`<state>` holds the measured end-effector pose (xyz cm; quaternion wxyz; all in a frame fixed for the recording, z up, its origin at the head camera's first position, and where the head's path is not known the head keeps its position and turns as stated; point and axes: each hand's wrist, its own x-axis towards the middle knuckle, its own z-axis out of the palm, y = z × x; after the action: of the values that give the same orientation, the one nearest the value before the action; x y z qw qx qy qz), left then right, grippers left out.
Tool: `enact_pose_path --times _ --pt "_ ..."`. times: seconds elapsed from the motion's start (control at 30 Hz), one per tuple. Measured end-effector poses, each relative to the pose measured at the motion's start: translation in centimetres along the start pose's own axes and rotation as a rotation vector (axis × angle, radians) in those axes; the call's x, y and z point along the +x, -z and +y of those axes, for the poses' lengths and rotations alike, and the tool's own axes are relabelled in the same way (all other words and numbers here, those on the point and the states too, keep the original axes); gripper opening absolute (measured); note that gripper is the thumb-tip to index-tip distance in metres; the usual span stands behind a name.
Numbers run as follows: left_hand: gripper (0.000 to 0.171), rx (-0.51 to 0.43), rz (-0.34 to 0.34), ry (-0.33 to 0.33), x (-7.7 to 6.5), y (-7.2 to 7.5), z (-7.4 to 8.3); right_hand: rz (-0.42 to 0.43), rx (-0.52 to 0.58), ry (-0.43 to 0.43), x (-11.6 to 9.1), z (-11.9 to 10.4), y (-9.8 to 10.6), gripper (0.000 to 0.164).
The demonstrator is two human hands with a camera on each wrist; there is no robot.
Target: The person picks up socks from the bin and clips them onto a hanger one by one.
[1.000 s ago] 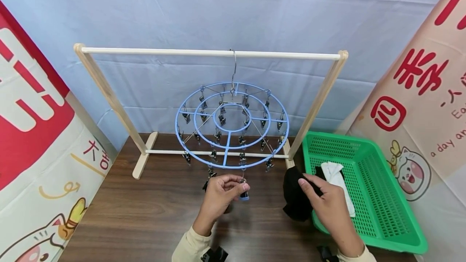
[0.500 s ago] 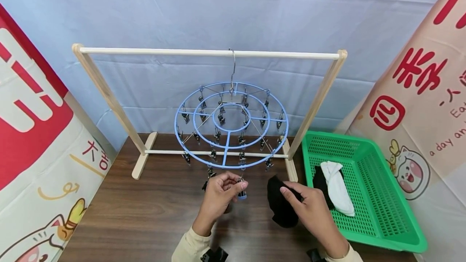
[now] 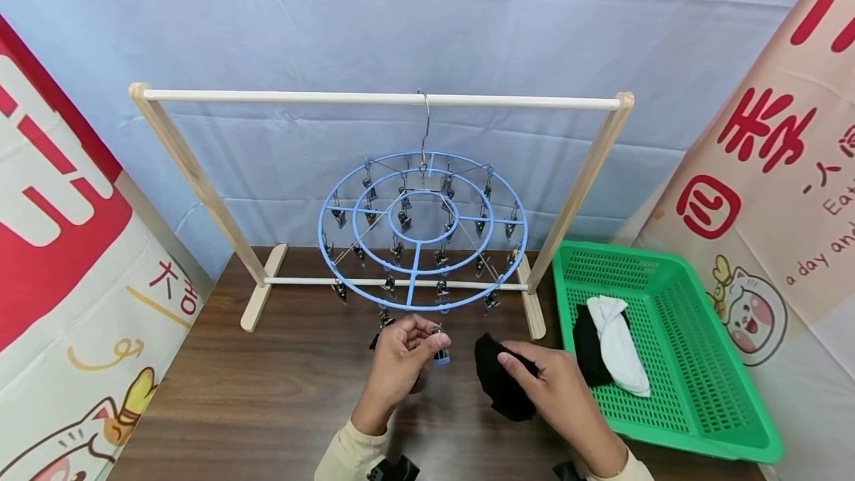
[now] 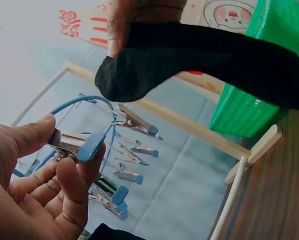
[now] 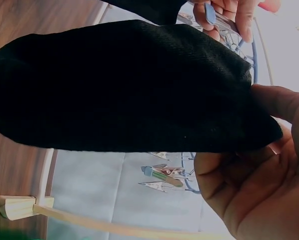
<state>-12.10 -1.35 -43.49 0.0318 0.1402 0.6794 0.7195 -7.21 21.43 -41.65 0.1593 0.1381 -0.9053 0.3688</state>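
Note:
My left hand (image 3: 399, 362) pinches a metal clothes clip (image 4: 75, 144) with blue tips between thumb and fingers, at the front of a round blue drying hanger (image 3: 415, 273). To its right, my right hand (image 3: 559, 392) holds a black sock (image 3: 505, 383) by one edge; the sock hangs down, apart from the clip. In the right wrist view the sock (image 5: 119, 90) spreads wide across the frame, thumb on one side and fingers behind. Another piece of black cloth (image 5: 152, 7) shows beyond it, near the left hand and largely cut off by the frame.
The hanger hangs by its hook from the white rod (image 3: 287, 96) of a wooden stand (image 3: 577, 195). Several other clips dangle around its rings. On the right of the brown table (image 3: 200, 392), a green basket (image 3: 695, 421) holds a white sock (image 3: 621, 351) and black cloth (image 3: 589, 351).
My right hand has carried the black sock leftward from beside the basket, toward the clip. My left hand keeps its pinch on the clip, almost in place.

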Motion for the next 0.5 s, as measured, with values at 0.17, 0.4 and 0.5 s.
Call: enact_pose_path --times 0.17,0.4,0.5 --pt "0.014 -0.001 0.006 -0.043 -0.19 0.05 -0.16 -0.005 0.013 0.007 -0.13 -0.01 -0.25 0.013" --pt "0.015 -0.012 0.022 -0.056 -0.3 -0.11 -0.09 -0.015 0.01 0.024 -0.15 -0.14 -0.52 0.013" --pt "0.016 -0.015 0.031 -0.047 -0.32 -0.22 0.07 -0.008 0.015 0.026 -0.1 -0.23 -0.63 0.013"
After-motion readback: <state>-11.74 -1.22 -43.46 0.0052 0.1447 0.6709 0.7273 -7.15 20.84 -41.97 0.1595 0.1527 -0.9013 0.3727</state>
